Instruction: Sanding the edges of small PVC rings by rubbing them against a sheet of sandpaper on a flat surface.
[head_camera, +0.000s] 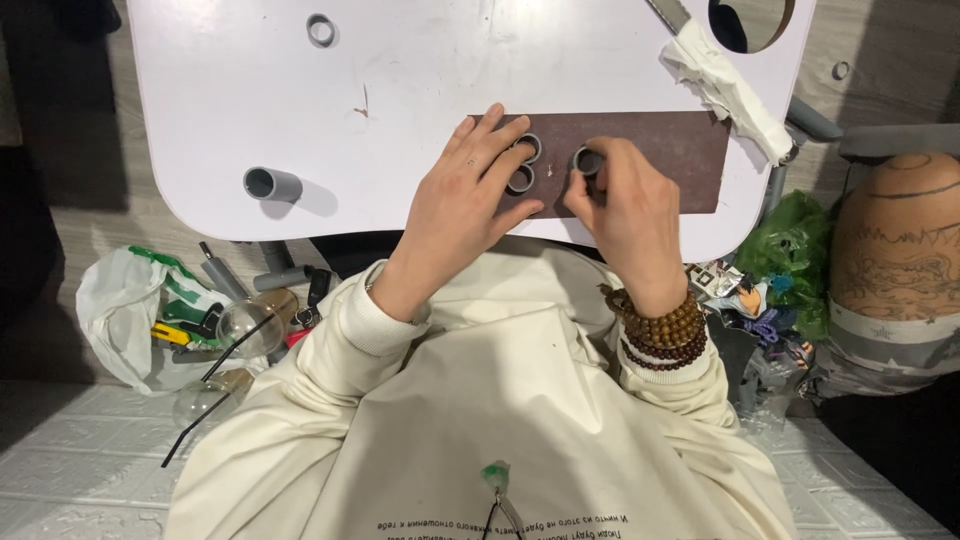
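Rings of grey plastic pipe sit on a dark brown board (660, 150) that lies across the near part of a white table (240, 90). Two of them (524, 163) touch each other, one just behind the other, under the spread fingers of the left hand (470, 200), whose fingertips rest flat on the board around them without pinching. A third ring (587, 160) stands just beside that pair, held between the thumb and fingers of the right hand (625, 205), which are closed on its rim. A stack of wooden bead bracelets (665, 335) circles the right wrist.

Farther out, a longer grey pipe piece (272, 184) lies on its side near the left edge of the table, and a thin ring (321, 30) lies at the far side. A crumpled white cloth (725, 85) hangs over the right edge of the board. On the floor to the left lie a plastic bag (125, 300) and clear cups (245, 325) with black straws.

As I judge it, the short rings are light and round, so a sideways nudge from either hand could knock the touching pair apart or send one rolling toward the near edge. A loose pinch on the third ring could let it tip.
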